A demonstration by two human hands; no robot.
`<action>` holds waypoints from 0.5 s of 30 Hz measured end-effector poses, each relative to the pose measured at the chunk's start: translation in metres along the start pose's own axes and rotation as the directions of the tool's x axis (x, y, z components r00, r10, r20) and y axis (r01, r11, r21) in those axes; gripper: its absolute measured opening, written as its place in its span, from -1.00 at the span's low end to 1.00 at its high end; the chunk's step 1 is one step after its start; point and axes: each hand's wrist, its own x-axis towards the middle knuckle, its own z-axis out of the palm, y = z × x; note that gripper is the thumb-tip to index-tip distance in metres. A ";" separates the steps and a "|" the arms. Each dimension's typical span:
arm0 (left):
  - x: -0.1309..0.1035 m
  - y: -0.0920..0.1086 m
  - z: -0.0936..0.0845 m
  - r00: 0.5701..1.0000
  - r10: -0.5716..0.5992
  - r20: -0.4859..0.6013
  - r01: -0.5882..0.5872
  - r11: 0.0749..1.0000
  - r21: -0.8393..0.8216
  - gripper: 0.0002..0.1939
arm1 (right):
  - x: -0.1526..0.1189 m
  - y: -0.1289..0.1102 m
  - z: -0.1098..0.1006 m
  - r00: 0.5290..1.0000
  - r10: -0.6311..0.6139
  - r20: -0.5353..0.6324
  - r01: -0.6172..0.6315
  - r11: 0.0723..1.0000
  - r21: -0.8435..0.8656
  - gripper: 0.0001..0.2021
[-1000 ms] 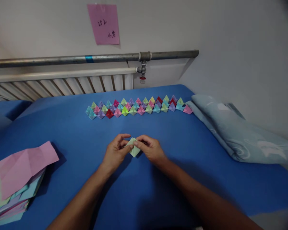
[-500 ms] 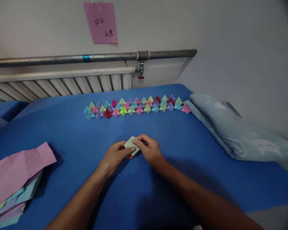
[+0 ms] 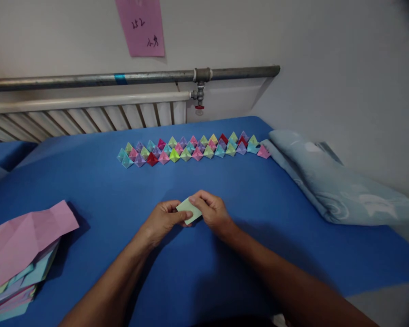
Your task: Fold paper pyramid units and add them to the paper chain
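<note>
Green paper (image 3: 185, 205) is finger-pinched by left hand (image 3: 159, 221) at nine o'clock, right hand (image 3: 216, 213) at three; it could be skewed by uneven pressure.

green square (image 3: 187, 205): matt paper | pipe (image 3: 157, 76): dull metal | blanket (image 3: 327, 181): cloth

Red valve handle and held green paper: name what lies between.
In the head view, rows of folded papers lie on the blue surface between the red valve handle and the held green paper.
</note>
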 end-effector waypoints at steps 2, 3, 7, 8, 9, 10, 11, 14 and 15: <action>0.001 -0.001 0.000 1.000 -0.015 0.003 0.015 1.000 -0.012 -0.81 | 0.001 0.001 0.000 1.000 -0.005 -0.011 0.004 1.000 -0.030 -0.70; 0.001 -0.002 0.000 1.000 -0.024 0.003 0.024 0.999 -0.021 -0.81 | 0.002 0.002 -0.001 1.000 0.001 -0.013 -0.001 0.999 -0.033 -0.69; 0.003 -0.002 -0.001 0.999 -0.039 -0.024 0.038 0.998 -0.053 -0.75 | 0.006 0.001 -0.007 0.997 0.076 0.029 -0.079 0.990 0.113 -0.64; 0.003 -0.002 -0.002 0.999 -0.039 -0.029 0.038 0.998 -0.056 -0.74 | 0.007 0.000 -0.008 0.995 0.092 0.049 -0.098 0.985 0.145 -0.61; 0.003 -0.002 -0.002 0.999 -0.040 -0.031 0.038 0.998 -0.056 -0.74 | 0.007 0.000 -0.009 0.993 0.102 0.066 -0.111 0.982 0.151 -0.61; 0.004 -0.002 -0.002 0.999 -0.040 -0.030 0.039 0.998 -0.054 -0.73 | 0.007 -0.001 -0.009 0.991 0.108 0.076 -0.118 0.984 0.136 -0.62; 0.004 -0.002 -0.002 0.999 -0.041 -0.027 0.040 0.998 -0.051 -0.74 | 0.006 -0.002 -0.009 0.990 0.114 0.080 -0.122 0.987 0.108 -0.65; 0.003 -0.002 0.000 0.999 -0.036 -0.022 0.035 0.998 -0.042 -0.74 | 0.005 -0.002 -0.005 0.989 0.126 0.074 -0.131 0.989 0.069 -0.73; 0.003 -0.002 0.000 0.999 -0.034 -0.023 0.033 0.999 -0.042 -0.74 | 0.005 -0.001 -0.003 0.990 0.124 0.068 -0.129 0.989 0.075 -0.74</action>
